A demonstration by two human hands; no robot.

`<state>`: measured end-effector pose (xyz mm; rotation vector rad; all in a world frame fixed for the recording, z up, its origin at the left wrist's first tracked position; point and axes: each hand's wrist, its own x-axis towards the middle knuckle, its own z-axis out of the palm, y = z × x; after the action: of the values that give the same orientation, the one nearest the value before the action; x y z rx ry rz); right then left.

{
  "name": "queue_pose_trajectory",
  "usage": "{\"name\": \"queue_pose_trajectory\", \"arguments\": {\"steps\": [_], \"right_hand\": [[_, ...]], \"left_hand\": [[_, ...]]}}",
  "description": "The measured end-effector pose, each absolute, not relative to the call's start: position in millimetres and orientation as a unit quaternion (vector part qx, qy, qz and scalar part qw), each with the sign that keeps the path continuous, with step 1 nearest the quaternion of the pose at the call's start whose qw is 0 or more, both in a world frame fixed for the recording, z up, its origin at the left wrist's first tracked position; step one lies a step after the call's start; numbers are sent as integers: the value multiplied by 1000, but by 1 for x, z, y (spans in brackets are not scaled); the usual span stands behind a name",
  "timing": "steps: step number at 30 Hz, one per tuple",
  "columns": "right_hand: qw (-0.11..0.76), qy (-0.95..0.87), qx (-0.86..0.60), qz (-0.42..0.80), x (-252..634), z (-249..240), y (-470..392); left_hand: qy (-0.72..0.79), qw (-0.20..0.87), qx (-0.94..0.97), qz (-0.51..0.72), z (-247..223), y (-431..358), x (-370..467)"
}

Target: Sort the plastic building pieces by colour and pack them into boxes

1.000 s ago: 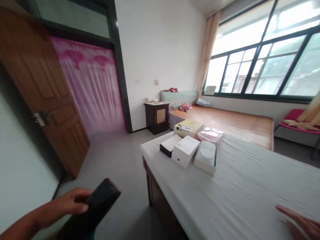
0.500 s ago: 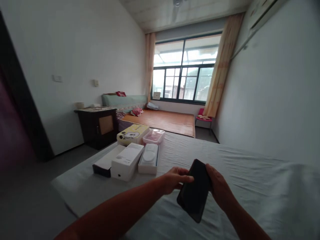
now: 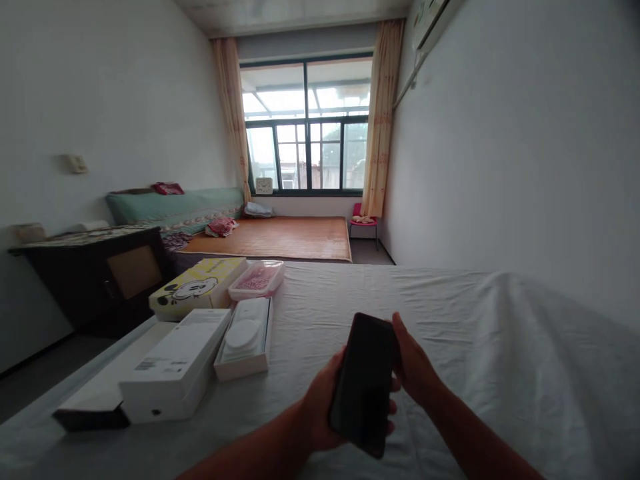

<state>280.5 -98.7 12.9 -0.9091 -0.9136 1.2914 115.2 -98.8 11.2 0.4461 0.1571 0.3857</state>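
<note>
A black smartphone (image 3: 364,383) is held above the sheeted surface, its dark face towards me and its top leaning away. My left hand (image 3: 323,403) cradles it from behind and the left, with fingertips curling round the right edge. At the upper right edge my right hand (image 3: 413,360) grips the phone; its fingers are partly hidden behind it. To the left lie a closed white box (image 3: 183,357) and an open white box (image 3: 243,340) with a round white item inside.
Beside the white boxes lies a flat white box with a dark side (image 3: 107,380). Behind them are a yellow cartoon box (image 3: 200,287) and a clear pink container (image 3: 257,279). A pale sheet (image 3: 450,313) covers the surface. Farther back stand a bed (image 3: 290,239) and a dark cabinet (image 3: 90,280).
My left hand has shifted from pinching the phone's left edge, thumb on its face, to cradling it from behind. The phone stands more upright. The view has turned right.
</note>
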Motion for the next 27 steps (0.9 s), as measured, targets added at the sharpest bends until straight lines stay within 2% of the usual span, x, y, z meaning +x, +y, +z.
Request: {"name": "queue_pose_trajectory", "arguments": {"steps": [3, 9, 19, 27], "right_hand": [[614, -387, -366, 583, 281, 4, -94], [577, -394, -405, 590, 280, -19, -86], [562, -407, -403, 597, 277, -11, -91], [548, -354, -271, 708, 269, 25, -107]], "left_hand": [[68, 953, 209, 206, 19, -100, 107], [68, 942, 213, 250, 22, -95, 100], [66, 921, 251, 292, 28, -94, 102], [93, 948, 245, 179, 14, -110, 115]]}}
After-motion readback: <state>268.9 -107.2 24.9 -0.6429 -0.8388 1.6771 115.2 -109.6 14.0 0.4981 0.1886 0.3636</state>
